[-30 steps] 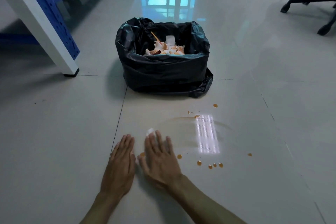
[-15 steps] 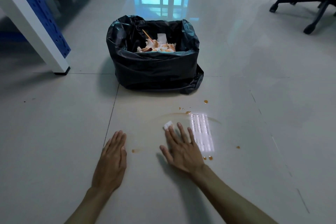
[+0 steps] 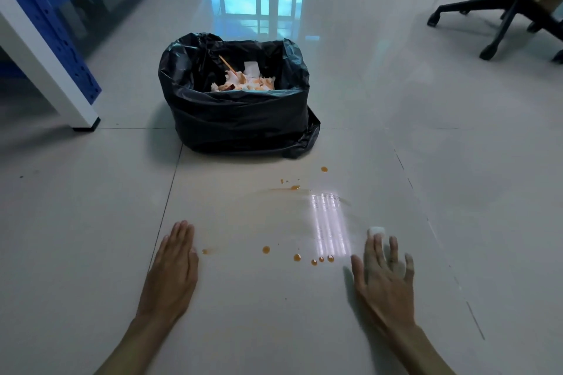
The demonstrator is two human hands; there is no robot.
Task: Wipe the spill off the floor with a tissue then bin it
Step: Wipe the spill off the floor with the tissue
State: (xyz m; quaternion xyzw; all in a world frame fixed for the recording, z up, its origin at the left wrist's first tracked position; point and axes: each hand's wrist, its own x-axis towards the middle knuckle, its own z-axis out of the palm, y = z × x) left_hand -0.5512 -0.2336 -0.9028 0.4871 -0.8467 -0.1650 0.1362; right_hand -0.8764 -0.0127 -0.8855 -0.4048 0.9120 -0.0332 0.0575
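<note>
Left hand [image 3: 173, 271] flat, fingers together, right hand [image 3: 385, 278] flat, fingers spread, motion-blurred, forearms extended forward

Orange drops [image 3: 297, 257] on pale beige tiles [image 3: 91, 222]; black bin bag [image 3: 240, 122] far; white tissue [image 3: 377, 229] right; blue frame [image 3: 45, 24] far left.

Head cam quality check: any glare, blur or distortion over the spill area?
Head view: bright striped glare sits on the wet smear, hiding spill there; right hand is motion-blurred, tissue soft at its fingertips; left hand sharp; wide-angle bends the floor seams; orange drops read clearly.
</note>
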